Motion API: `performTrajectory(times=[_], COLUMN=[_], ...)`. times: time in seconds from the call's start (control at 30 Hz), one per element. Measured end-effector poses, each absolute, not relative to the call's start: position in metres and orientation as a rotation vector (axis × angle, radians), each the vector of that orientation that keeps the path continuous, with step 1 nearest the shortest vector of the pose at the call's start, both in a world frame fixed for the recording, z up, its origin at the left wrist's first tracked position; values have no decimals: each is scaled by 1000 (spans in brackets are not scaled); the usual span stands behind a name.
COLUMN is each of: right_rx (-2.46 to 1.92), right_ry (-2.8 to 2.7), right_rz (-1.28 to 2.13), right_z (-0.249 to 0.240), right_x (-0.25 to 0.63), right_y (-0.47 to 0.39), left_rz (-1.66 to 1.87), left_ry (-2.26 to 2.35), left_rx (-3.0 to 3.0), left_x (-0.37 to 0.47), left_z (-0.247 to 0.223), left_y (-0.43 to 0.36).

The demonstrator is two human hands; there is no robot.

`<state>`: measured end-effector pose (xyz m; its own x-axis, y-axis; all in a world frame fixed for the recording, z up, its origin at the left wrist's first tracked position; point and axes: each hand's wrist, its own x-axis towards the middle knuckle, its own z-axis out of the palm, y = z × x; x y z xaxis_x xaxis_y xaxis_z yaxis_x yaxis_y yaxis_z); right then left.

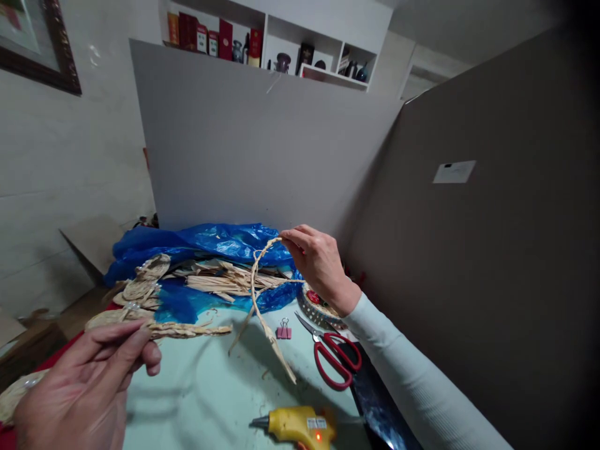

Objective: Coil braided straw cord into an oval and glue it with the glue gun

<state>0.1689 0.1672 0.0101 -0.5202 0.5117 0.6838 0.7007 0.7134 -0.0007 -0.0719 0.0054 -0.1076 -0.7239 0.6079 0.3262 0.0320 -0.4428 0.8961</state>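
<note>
My left hand, at the lower left, pinches a short braided straw strip that points to the right over the table. Higher up and right of it, my right hand is closed on the top end of a twisted straw strand. That strand curves down from my fingertips, and its loose, flatter ends hang above the tabletop. Below my right hand lie scissors with red handles and a pink binder clip. A yellow glue gun with a lit orange light lies at the front.
A bundle of dry straw rests on a blue plastic bag at the back. Woven straw pieces line the left edge. A round container stands behind the scissors. Grey panels enclose the pale green table at the back and right.
</note>
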Motion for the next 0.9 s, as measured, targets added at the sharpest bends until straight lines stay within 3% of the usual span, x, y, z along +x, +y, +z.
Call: performTrajectory(times=[0.43,0.7,0.9], right_rx=[-668,-383,-162], right_ry=[-2110,-1972,-1907], right_rz=[-133,329,345], right_z=[24,79,102], right_x=[161,182,189], right_y=[140,103,63], left_rz=[2222,2229,2258], left_ry=[1339,1302,1269], left_rx=[866,844,776], left_x=[-73,-72,-88], left_z=[-103,-106,-104], left_y=[7,12,7])
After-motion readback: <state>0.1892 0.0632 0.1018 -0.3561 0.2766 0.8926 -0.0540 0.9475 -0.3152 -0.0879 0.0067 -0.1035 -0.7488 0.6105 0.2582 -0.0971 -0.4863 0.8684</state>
